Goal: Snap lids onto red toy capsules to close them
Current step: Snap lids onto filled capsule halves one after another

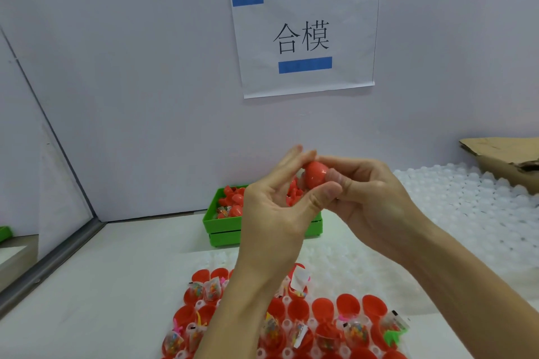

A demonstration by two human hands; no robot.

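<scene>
A red toy capsule (315,173) is held in the air between both hands, above the green bin. My left hand (277,213) cups it from the left with fingers spread upward. My right hand (367,195) grips it from the right, thumb pressed on its lower side. Below, near the front edge, a clear tray (287,325) holds several open red capsule halves (348,304), many with small bagged toys (354,331) in them. My left forearm hides part of this tray.
A green bin (224,227) of red capsule pieces stands against the back wall. White bumpy trays (466,213) cover the table to the right, with torn cardboard (507,160) beyond. A paper sign (304,35) hangs on the wall. A partition (43,154) closes the left side.
</scene>
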